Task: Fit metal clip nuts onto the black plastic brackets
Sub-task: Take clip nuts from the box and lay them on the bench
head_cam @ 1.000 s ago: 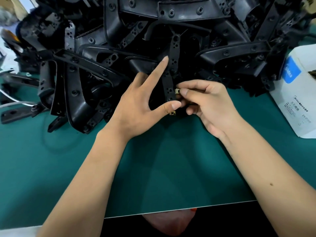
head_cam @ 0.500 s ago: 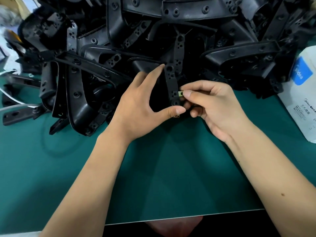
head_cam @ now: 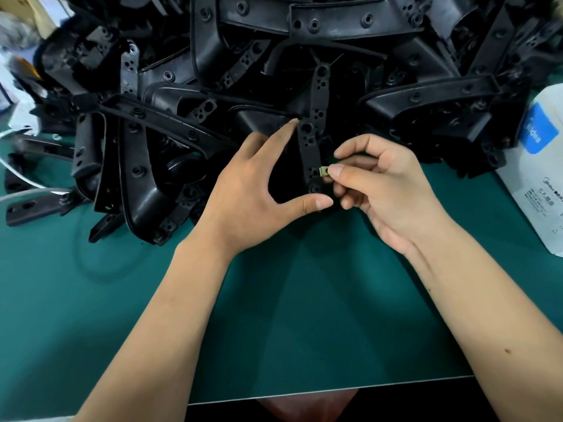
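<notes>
A person works at a green surface. A big pile of black plastic brackets lies at the far side of it.

The left hand holds one black bracket that stands nearly upright at the front of the pile. The pointer finger reaches up along the left side of the bracket near its top. The thumb presses at the bottom end. The grip is wide, with the bracket caught between finger and thumb.

The right hand pinches a small metal clip nut. The grip is narrow, and the thumb and a fingertip hold the little piece tight. The other fingers curl under the hand. The clip nut touches the right edge of the bracket, low down, just above the bottom hole. I cannot tell how far it has gone onto the edge.

The two hands are very close, and the left thumb almost touches the right fingers.

A white box with a blue label sits at the right, beside the pile. A white cable runs in from the left edge.
</notes>
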